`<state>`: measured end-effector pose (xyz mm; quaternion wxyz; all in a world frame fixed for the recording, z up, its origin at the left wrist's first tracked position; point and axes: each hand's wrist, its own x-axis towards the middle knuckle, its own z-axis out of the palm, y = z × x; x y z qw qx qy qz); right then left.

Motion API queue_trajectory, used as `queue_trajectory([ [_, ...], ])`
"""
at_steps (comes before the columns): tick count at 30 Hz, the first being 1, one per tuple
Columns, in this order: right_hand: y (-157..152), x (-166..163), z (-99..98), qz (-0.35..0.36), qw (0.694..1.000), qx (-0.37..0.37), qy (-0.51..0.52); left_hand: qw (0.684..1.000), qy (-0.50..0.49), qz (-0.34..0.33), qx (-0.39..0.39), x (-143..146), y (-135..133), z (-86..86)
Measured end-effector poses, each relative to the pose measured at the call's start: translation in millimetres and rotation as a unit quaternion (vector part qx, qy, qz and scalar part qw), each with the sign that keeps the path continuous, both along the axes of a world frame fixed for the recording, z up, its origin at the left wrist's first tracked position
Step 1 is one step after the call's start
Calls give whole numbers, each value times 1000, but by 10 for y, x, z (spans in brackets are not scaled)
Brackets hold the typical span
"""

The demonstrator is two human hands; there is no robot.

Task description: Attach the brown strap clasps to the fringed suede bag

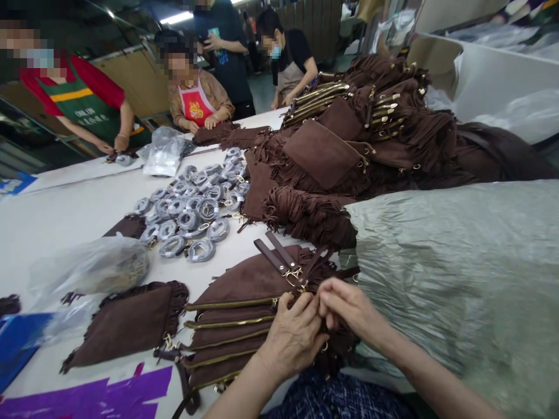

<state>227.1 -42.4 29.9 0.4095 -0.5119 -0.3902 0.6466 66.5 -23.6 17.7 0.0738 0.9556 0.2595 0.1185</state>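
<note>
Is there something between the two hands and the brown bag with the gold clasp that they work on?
Nothing visible does. The left hand and right hand already touch the top bag of the brown bag stack near its gold clasp.

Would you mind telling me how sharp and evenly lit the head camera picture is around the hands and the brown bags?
Head view: the left hand and right hand on the stacked brown bags are fairly sharp under soft, even light; the grey plastic sheet at right is smeared; the table edge bows from wide-angle distortion; a ceiling lamp glares; co-workers' faces are pixelated.
</note>
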Motion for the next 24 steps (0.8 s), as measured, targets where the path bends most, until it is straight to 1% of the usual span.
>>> queue_trajectory([
  [2,-334,43,-94,129,990,-8,-61,1000,-11,-12,-5,-2,-3,-9],
  [3,-492,49,-157,173,978,2,-114,1000,-17,-14,-2,-2,-5,-20],
  [4,-630,38,-228,204,963,14,-174,1000,-23,-14,0,-3,-6,-34],
  [6,-830,-39,-381,237,929,32,-282,999,-30,-13,4,-4,-7,-59],
  [7,-888,-102,-455,250,914,29,-317,999,-31,-14,6,-5,-6,-68],
  [9,-937,-250,-572,272,899,17,-344,999,-30,-21,9,-9,0,-75],
  [11,-941,-380,-639,278,899,22,-338,999,-28,-31,13,-14,8,-76],
  [13,-955,-438,-676,278,903,28,-327,999,-26,-39,20,-21,15,-84],
  [15,-1019,-394,-727,281,891,24,-357,998,-26,-44,29,-28,22,-102],
  [18,-1218,-182,-893,294,842,35,-450,997,-29,-50,41,-32,31,-129],
  [20,-1378,-51,-1043,300,819,53,-487,997,-34,-53,49,-30,39,-136],
  [22,-1496,-20,-1173,300,813,52,-496,996,-37,-57,56,-26,47,-136],
  [24,-1530,-109,-1244,301,817,42,-490,996,-37,-62,56,-24,52,-134],
])
